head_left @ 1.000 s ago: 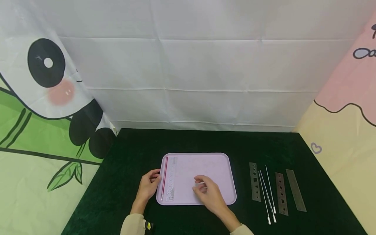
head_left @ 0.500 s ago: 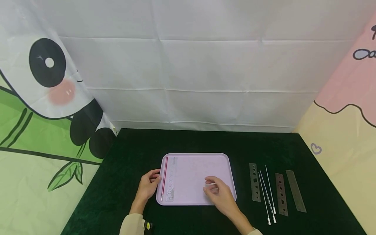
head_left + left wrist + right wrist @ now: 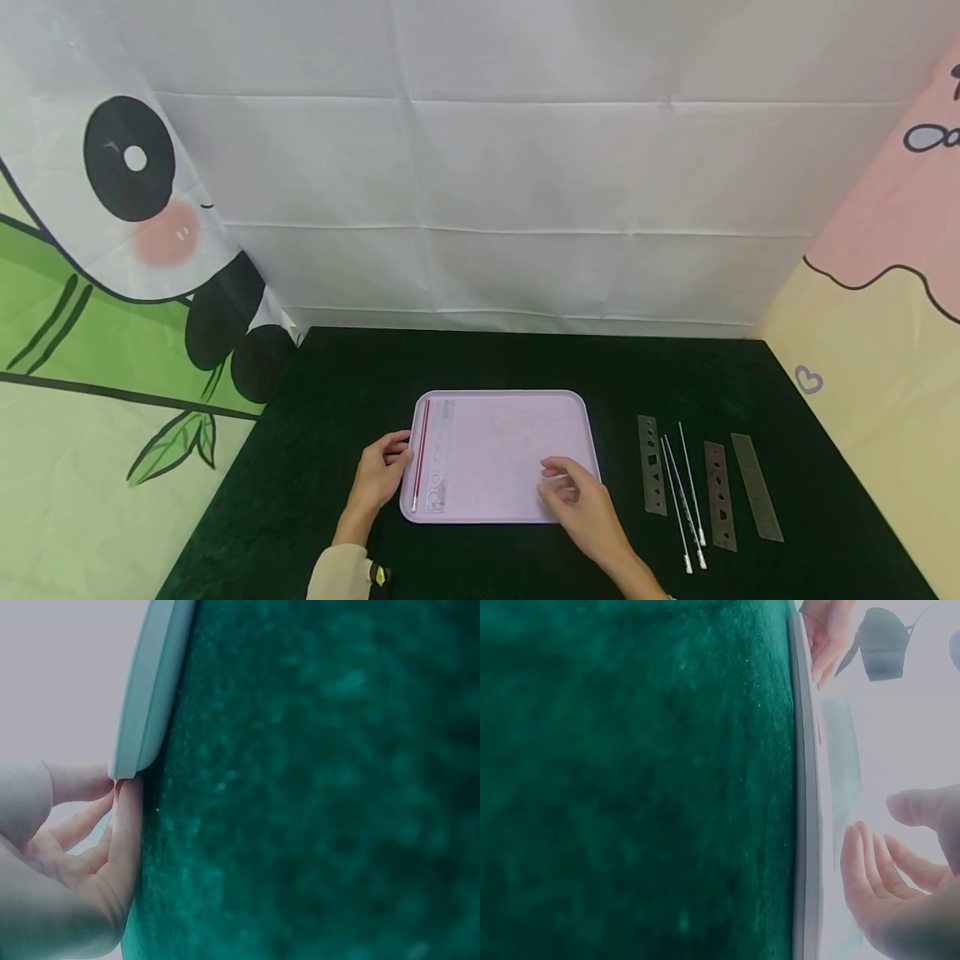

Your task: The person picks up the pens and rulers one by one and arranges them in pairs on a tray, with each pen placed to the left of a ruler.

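Note:
A pale purple tray [image 3: 502, 433] lies on the dark green cloth. My left hand [image 3: 378, 471] holds its left edge; in the left wrist view the thumb is on the upper side of the tray rim [image 3: 146, 697] and the fingers are at its lower side. Inside the tray, along the left side, are a thin red stick [image 3: 422, 454] and, beside it, a clear stencil ruler [image 3: 436, 467] with cut-out shapes. My right hand [image 3: 585, 504] hovers over the tray's front right corner, fingers loosely bent and thumb apart, holding nothing.
Right of the tray lie a grey stencil ruler [image 3: 652, 467], several thin silvery sticks [image 3: 680, 500] with white ends, another stencil ruler [image 3: 720, 496] and a plain grey strip [image 3: 756, 487]. A white cloth backdrop [image 3: 517, 167] rises behind the table.
My right hand has moved right across the tray, from near its middle to its front right corner. The left hand, the tray and its contents have stayed in place.

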A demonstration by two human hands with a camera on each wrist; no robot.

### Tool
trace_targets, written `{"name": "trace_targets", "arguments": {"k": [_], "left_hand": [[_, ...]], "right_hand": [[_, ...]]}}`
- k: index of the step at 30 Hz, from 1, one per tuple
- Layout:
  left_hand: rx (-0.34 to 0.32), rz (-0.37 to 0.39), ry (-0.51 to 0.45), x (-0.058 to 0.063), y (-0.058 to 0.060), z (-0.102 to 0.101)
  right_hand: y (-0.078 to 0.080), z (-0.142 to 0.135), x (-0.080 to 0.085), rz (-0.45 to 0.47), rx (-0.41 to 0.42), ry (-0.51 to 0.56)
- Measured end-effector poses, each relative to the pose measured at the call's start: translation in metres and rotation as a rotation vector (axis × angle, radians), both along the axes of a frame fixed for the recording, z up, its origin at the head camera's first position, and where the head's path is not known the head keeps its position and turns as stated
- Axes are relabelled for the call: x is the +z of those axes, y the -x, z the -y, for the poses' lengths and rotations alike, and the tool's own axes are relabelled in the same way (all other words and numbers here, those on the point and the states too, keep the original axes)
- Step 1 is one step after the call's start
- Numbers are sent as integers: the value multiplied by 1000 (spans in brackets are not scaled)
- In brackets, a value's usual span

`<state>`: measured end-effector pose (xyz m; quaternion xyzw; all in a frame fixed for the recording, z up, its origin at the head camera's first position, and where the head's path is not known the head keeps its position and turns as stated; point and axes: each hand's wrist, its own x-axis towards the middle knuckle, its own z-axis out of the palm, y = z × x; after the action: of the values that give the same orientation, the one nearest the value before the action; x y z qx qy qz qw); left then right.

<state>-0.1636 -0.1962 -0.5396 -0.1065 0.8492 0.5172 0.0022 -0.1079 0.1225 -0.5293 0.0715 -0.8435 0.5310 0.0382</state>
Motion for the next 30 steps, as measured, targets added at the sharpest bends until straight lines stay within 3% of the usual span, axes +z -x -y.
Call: {"name": "trace_targets", "arguments": {"k": [21, 30], "left_hand": [[8, 16, 9, 1, -1, 1], [7, 2, 3, -1, -1, 0]], "right_hand": [[-16, -22, 2, -2, -76, -22], [-21, -31, -1, 43, -119, -57]]}}
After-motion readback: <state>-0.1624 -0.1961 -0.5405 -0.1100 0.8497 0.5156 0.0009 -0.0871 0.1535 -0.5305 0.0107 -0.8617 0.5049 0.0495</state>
